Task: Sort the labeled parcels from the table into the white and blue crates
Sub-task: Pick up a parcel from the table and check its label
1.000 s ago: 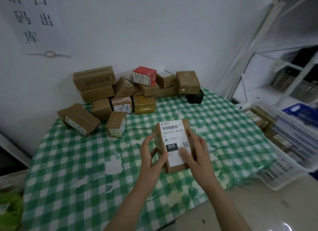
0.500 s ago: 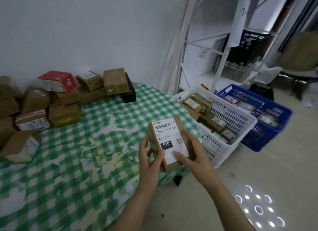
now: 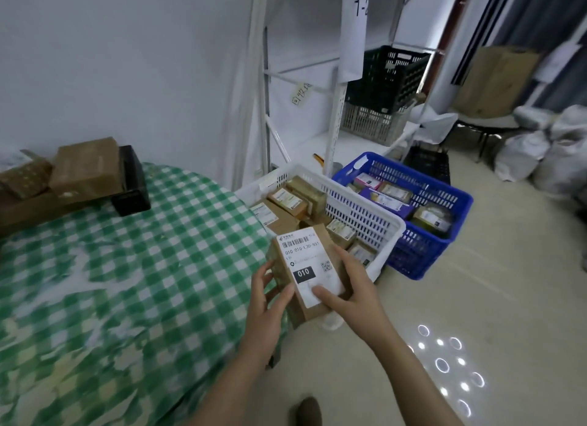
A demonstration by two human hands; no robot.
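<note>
head view, lower centre of the frame: a brown parcel (image 3: 309, 273) is held in both hands above the right edge of the table (image 3: 127, 282), its far end overlapping the near corner of the white crate (image 3: 365, 214). the white label faces up, with a barcode, a printed code and a black patch reading 010, all legible. the left hand (image 3: 266, 311) is closed on the parcel's left side, thumb over the top near the label's lower corner, fingers against the side. the right hand (image 3: 351, 287) is closed on the right side, thumb pressed on the label's lower edge, fingers wrapped along the far side. the parcel is tilted slightly, label toward the camera. the white crate sits right of centre and holds several brown parcels; the blue crate (image 3: 444, 203) stands just beside it, further right, holding mixed boxes. judgement: the step in hand is reading the label and choosing a crate. to do it well, keep the thumbs off the code, confirm it, then lower the parcel flat into an open gap rather than drop it on the stacked boxes. which code belongs to which crate cannot be told here. more parcels (image 3: 85, 168) remain on the table at upper left.
</note>
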